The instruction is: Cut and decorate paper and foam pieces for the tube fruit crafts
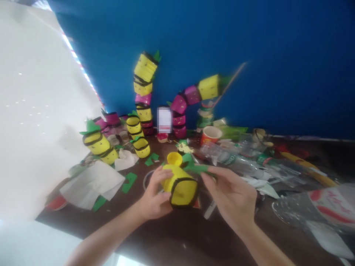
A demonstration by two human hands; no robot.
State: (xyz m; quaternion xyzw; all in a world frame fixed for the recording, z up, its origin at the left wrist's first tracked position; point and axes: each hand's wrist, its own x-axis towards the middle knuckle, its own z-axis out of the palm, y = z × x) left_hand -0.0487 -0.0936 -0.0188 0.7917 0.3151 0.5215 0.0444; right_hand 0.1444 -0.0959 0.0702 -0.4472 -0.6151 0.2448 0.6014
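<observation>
Cupping cylinder, left grip wide; right grip pinching green strip

Near tabletop passable; bottles seemingly block the right.

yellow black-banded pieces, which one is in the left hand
The frontmost yellow piece, its black-rimmed end facing the camera: the left hand holds it, while others, like the green-topped pair at far left, sit farther back, untouched.
</observation>
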